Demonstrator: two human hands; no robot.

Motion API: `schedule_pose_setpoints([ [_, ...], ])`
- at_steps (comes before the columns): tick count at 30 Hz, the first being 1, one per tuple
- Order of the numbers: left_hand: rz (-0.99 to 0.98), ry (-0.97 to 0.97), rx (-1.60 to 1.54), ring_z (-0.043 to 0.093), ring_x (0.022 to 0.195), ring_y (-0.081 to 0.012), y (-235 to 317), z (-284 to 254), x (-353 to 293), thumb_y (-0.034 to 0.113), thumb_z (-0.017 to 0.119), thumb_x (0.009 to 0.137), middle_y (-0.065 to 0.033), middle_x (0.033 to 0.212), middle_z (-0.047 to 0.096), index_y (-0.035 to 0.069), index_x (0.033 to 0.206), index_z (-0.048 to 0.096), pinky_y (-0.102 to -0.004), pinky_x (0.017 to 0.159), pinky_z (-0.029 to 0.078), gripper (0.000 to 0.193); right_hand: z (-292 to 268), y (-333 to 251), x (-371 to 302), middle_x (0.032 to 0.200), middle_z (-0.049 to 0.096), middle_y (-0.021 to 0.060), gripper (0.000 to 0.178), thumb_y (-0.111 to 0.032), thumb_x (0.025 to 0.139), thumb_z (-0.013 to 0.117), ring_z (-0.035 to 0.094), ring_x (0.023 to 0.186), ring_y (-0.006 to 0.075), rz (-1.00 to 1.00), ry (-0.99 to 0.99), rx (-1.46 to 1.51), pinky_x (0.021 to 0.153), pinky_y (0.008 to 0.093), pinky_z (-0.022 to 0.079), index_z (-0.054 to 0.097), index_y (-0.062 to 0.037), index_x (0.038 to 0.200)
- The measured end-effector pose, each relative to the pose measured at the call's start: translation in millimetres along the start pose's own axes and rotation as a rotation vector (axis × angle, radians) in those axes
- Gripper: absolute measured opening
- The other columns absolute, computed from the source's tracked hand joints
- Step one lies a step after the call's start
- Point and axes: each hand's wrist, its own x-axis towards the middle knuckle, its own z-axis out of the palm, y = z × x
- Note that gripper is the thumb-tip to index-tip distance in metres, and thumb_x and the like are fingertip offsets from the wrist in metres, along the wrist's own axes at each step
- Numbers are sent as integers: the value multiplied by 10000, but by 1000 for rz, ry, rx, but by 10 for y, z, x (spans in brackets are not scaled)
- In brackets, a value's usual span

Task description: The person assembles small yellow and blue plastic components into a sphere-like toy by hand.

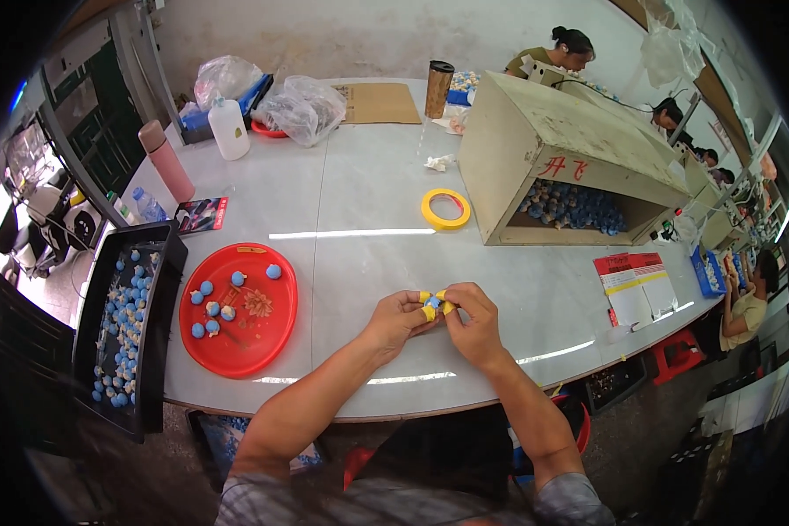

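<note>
Over the near middle of the table, my left hand (397, 321) and my right hand (473, 323) meet around a small blue figure piece (433, 302). Yellow tape wraps the fingertips of both hands, and these pinch the piece from either side. The fingers hide most of it. To the left of my hands lies a round red tray (276, 337) with several small blue and cream pieces (228, 312) spread on it. Farther left, a long black bin (174, 254) holds many more blue and cream pieces (127, 324).
A yellow tape roll (426, 210) lies beyond my hands. At the right stands a beige box (491, 167) full of blue pieces (570, 206). A pink bottle (168, 165), white jug (229, 131), brown tumbler (438, 92) and plastic bags (302, 110) stand farther back. Other people work at the right.
</note>
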Motion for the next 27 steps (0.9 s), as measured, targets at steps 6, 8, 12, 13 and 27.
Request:
schedule_pose_setpoints([
  [6, 99, 75, 110, 630, 1003, -208, -57, 65, 14, 4, 630, 889, -160, 1100, 592, -58, 1147, 479, -314, 917, 533, 305, 16, -76, -7, 961, 628, 135, 227, 94, 752, 633, 663, 811, 237, 154, -17, 126, 712, 302, 557, 611, 14, 963],
  [8, 113, 105, 141, 627, 1005, -208, -58, 93, -1, -1, 632, 883, -166, 1105, 588, -62, 1150, 476, -320, 919, 530, 316, 47, -95, 1, 969, 630, 137, 225, 83, 753, 648, 665, 800, 234, 221, -6, 180, 719, 301, 560, 608, 14, 963],
  [12, 137, 93, 172, 617, 1016, -203, -73, 79, 14, 4, 612, 884, -168, 1127, 579, -73, 1184, 465, -328, 933, 522, 343, 56, -73, -6, 965, 640, 128, 207, 63, 770, 669, 663, 777, 219, 271, -21, 106, 702, 296, 553, 608, 14, 961],
  [13, 138, 96, 171, 617, 1016, -203, -77, 58, 19, 4, 612, 884, -168, 1127, 579, -73, 1184, 465, -328, 933, 522, 343, 57, -75, -8, 958, 643, 122, 204, 61, 775, 671, 661, 776, 216, 281, -26, 84, 697, 296, 551, 607, 14, 963],
  [27, -82, -37, -32, 625, 1084, -228, 108, 54, -39, 35, 583, 926, -126, 1161, 605, -10, 1220, 511, -282, 912, 545, 306, -169, 123, 18, 984, 661, 66, 171, -38, 866, 668, 610, 872, 135, 395, -178, 440, 758, 275, 499, 611, -7, 1025],
])
